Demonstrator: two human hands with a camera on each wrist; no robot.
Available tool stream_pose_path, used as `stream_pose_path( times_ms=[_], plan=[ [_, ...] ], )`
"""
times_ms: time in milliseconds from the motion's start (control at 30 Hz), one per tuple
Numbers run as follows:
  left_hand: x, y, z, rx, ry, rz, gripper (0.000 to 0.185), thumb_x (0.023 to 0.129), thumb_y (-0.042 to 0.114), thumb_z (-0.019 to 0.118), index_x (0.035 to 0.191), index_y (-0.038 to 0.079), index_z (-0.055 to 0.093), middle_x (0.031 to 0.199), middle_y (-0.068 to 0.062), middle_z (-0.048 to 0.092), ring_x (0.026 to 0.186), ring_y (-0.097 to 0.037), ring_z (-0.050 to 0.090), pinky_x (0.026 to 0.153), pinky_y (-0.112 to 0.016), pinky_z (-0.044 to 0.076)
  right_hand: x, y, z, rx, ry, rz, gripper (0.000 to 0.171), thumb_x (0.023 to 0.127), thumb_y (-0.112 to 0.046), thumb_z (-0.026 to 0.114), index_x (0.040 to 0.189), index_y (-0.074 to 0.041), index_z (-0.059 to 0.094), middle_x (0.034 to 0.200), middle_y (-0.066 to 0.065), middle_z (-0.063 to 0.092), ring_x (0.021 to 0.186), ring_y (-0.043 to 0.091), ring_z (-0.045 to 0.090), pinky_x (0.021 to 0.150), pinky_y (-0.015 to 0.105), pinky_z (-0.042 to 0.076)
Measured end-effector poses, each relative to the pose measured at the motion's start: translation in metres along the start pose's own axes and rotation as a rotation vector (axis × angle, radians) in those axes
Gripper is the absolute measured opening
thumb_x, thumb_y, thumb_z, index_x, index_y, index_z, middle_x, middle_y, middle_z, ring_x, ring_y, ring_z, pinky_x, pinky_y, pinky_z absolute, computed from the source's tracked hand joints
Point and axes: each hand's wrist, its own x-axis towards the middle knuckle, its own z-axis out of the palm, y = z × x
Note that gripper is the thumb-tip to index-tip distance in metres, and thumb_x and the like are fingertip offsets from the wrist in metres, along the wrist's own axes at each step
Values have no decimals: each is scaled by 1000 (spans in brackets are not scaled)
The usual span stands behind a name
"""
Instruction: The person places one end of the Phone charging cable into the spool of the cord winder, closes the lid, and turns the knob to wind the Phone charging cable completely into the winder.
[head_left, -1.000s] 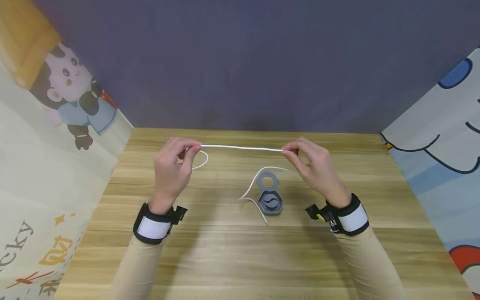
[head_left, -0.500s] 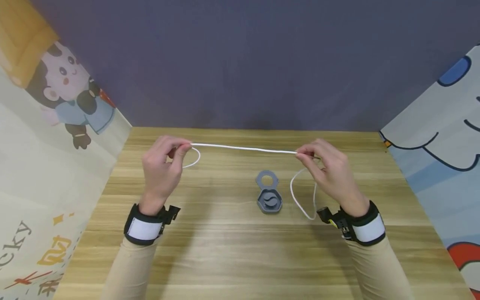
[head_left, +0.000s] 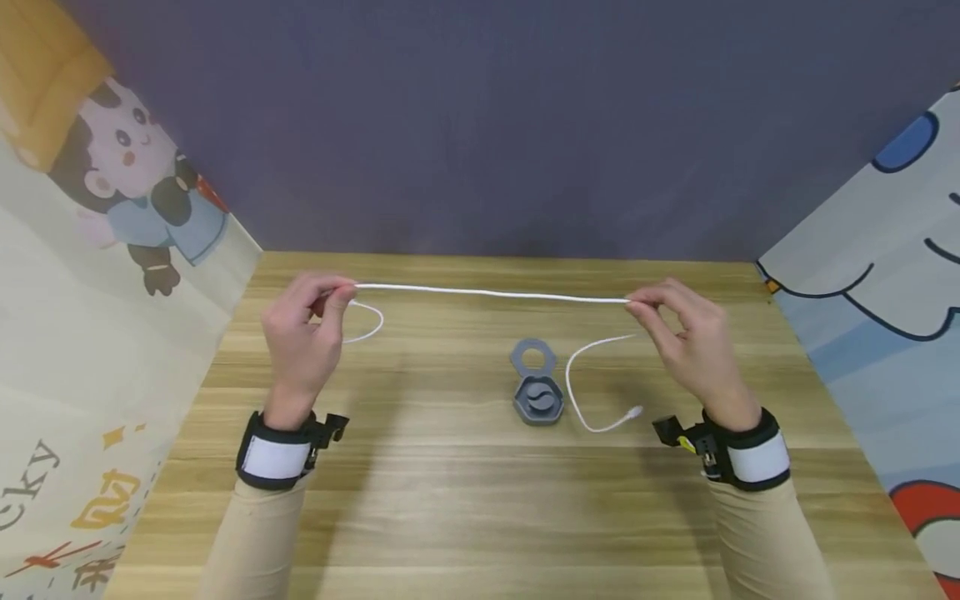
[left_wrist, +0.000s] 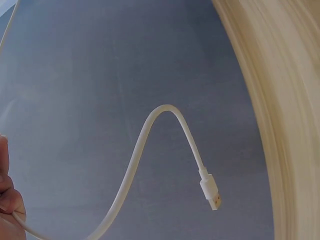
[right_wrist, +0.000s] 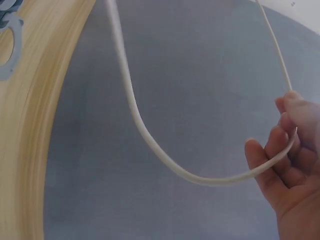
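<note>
I see the left hand [head_left: 300, 342] and right hand [head_left: 686, 346] each pinching the white cable [head_left: 487, 293], stretched taut above the bench [head_left: 465, 500], behind the grey holder [head_left: 537, 398].

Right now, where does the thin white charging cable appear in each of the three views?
Head: thin white charging cable stretched between left hand and right hand.
Left wrist: its plug end curls at centre.
Right wrist: a loop hangs from the fingers.
Shared landmark: light wooden table.
</note>
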Motion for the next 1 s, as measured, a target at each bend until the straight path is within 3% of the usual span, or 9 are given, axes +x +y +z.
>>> stream_pose_path(
  times_ms=[200,367,1000],
  plan=[
    [-3,-6,-3,10,7,-32,5,84,-13,76,85,-10,72,74,-22,67,65,-1,44,61,-11,32,-9,9,-8,-34,5,40,8,89,3,75,96,7,74,85,16,72,87,-7,58,77,9,44],
    [-4,-11,-7,18,11,-76,5,85,-13,74,87,-9,72,77,-22,69,67,2,47,62,-10,35,-18,18,-14,-55,21,84,20,79,19,76,94,7,74,84,16,72,88,-10,57,76,8,43],
    [-12,-32,-10,47,18,-167,3,87,-9,75,89,-10,73,80,-22,71,68,7,50,63,-10,38,-33,43,-24,-120,25,186,15,81,19,75,94,10,73,88,22,72,92,-17,54,82,8,45]
  ],
)
